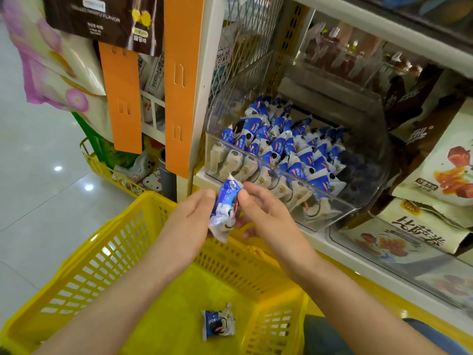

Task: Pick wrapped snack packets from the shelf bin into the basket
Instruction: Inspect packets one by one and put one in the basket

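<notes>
Both hands are on it: the left hand (192, 219) pinches one edge of a blue-and-white snack packet (225, 211), and the right hand (266, 213) clamps the other edge with its thumb. The packet stands nearly upright, top end tipped slightly toward the shelf and bottom seam pointing down. It's held above the yellow basket (102, 265), where a second packet (218, 322) lies flat on the floor. Just beyond the hands, the clear bin (363, 160) holds a heap of packets (286, 147).

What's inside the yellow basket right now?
One wrapped snack packet lies on the floor of the yellow basket. The forearms cover part of that floor, so anything beneath them is hidden.
</notes>
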Motion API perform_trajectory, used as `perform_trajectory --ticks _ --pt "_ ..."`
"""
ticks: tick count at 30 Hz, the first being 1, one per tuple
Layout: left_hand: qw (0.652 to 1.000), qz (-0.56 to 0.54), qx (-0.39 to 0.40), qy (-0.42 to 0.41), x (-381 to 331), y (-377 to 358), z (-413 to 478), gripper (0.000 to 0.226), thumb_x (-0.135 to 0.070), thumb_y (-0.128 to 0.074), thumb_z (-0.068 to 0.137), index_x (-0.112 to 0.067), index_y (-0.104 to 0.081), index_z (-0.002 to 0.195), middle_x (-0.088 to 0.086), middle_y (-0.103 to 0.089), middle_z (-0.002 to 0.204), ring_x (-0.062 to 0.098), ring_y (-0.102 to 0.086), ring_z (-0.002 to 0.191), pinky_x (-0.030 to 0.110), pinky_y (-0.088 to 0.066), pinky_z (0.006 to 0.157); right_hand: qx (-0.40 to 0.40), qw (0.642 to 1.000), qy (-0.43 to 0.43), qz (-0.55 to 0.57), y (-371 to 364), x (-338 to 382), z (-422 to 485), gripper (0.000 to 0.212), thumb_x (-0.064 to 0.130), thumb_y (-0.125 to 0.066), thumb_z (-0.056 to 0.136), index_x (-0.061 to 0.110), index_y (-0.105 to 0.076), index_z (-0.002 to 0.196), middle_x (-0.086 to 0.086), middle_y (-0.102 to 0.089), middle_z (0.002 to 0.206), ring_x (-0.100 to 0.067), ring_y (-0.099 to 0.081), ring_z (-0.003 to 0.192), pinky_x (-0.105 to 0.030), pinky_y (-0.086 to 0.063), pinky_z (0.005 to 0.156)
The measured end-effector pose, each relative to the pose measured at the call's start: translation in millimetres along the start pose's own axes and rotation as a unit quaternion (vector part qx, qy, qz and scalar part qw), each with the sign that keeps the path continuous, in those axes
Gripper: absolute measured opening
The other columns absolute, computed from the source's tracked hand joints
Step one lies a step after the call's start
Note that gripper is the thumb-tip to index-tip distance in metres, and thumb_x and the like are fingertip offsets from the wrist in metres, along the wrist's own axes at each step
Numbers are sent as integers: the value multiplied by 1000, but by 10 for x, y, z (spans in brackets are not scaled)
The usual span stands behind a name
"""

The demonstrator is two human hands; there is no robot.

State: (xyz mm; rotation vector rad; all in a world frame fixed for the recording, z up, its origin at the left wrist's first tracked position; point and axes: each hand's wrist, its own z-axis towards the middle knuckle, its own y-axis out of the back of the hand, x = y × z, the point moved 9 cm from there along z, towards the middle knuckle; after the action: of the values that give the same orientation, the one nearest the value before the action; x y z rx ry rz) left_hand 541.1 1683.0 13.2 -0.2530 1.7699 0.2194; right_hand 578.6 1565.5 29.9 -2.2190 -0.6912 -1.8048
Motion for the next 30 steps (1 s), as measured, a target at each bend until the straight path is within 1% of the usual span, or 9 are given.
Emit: perform_trajectory --ticks 3,7,9,12,16,19,24,27,30 --pt "993 -62 62 76 23 -156 -10 44 -51 -41 89 -32 -73 65 -5 -74 75 19 -67 87 41 -50 86 -16 1000 -12 -18 49 38 28 22 32 -58 88 16 -60 104 -3 -63 86 3 -54 52 -13 -45 48" --pt "992 23 125 -1 -160 -253 -76 13 -37 -66 80 -33 -69 92 -5 -73 89 15 -67 87 30 -54 73 -98 991 72 -64 204 255 9 15 29 -64 83 17 -59 77 1 -63 63 -3 -54 47 -16 -45 44" --pt "993 49 107 -33 -251 -228 -57 19 -27 -70 79 -24 -65 96 5 -71 91 21 -66 87 37 -53 76 -115 983 121 -73 258 413 -36 16 27 -63 84 15 -59 76 0 -63 58 -6 -54 45 -18 -46 44" --pt "994 29 67 -76 -435 -135 -5 17 -19 -67 80 -27 -60 93 -9 -69 84 -3 -63 68 15 -50 58 -127 975 177 -49 351 668 -68 12 21 -53 92 15 -60 83 3 -62 61 -5 -56 48 -18 -48 45" --pt "995 -1 42 -87 -532 -20 74 25 -26 -62 84 -26 -58 108 -9 -67 95 -1 -63 74 16 -50 54 -199 940 252 -114 650 1082 51 13 19 -50 95 24 -59 87 7 -66 72 -3 -61 61 -15 -49 51" --pt "995 -35 28 -90 -606 31 138 22 -24 -58 87 -23 -59 109 -7 -67 97 1 -62 78 21 -55 58 -202 934 183 -229 785 1097 478 9 20 -52 94 24 -59 93 3 -66 90 -11 -63 84 -24 -54 75" --pt "994 -79 19 -72 -609 90 226 13 -22 -56 88 -24 -60 101 -6 -68 94 6 -64 78 19 -53 53 -137 881 14 -453 834 830 1110 29 30 -53 94 9 -62 112 -7 -64 111 -15 -56 93 -17 -38 75" --pt "994 -88 24 -61 -586 97 262 13 -23 -56 88 -25 -60 100 -5 -68 94 10 -66 79 19 -52 54 -127 858 -13 -497 830 829 1285 38 33 -55 92 -2 -66 101 -19 -67 102 -24 -60 86 -28 -43 72" --pt "994 -97 22 -54 -583 112 288 12 -22 -56 88 -24 -60 100 -3 -69 94 10 -65 76 19 -51 53 -112 816 -32 -567 765 811 1400 45 43 -55 90 6 -56 64 -15 -54 62 -26 -49 61 -30 -31 51"
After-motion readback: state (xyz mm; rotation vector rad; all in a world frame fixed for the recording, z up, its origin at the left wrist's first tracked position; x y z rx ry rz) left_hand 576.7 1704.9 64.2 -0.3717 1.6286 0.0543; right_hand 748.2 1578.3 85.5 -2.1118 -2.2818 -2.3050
